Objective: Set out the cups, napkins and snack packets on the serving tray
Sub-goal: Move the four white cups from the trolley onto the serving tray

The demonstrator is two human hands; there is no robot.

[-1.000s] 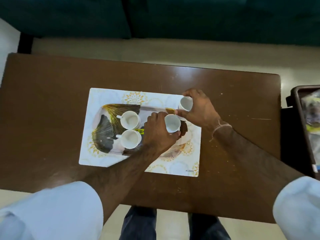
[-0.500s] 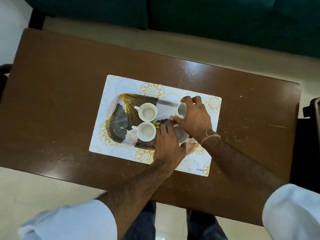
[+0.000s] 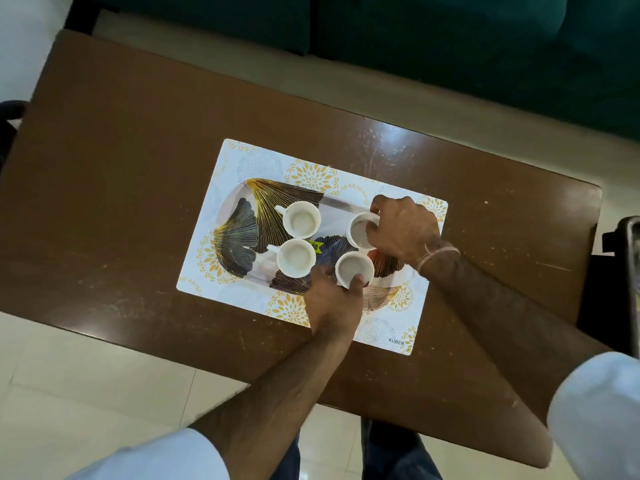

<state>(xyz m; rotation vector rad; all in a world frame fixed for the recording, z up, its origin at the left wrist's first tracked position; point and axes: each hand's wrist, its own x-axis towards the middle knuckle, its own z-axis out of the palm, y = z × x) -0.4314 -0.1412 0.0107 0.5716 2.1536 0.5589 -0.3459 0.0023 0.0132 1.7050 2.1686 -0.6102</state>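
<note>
Four white cups on the serving tray (image 3: 239, 216), all upright, mouths up. Far-left cup (image 3: 300, 220) and near-left cup (image 3: 296, 258) stand just beside each other toward the tray's middle, handles pointing to the tray's left end, nobody touching them. Far-right cup (image 3: 361, 231) is gripped by the right hand (image 3: 403, 226), fingers curled over its rim and side from the tray's right end. Near-right cup (image 3: 354, 268) is pinched by the left hand (image 3: 332, 299), thumb on the near rim, fingers wrapped on the left side; whether it sits flat on the tray or is slightly lifted, cannot tell. The two right cups are nearly touching. Tray has a dark and gold fan-leaf print and a small yellow sticker (image 3: 314, 246) between the cups. Tray sits on a white and yellow floral placemat (image 3: 391, 327), which lies on the brown wooden surface (image 3: 121, 188). Thread band (image 3: 437, 255) on the right wrist. White sleeves at the near edge.
</note>
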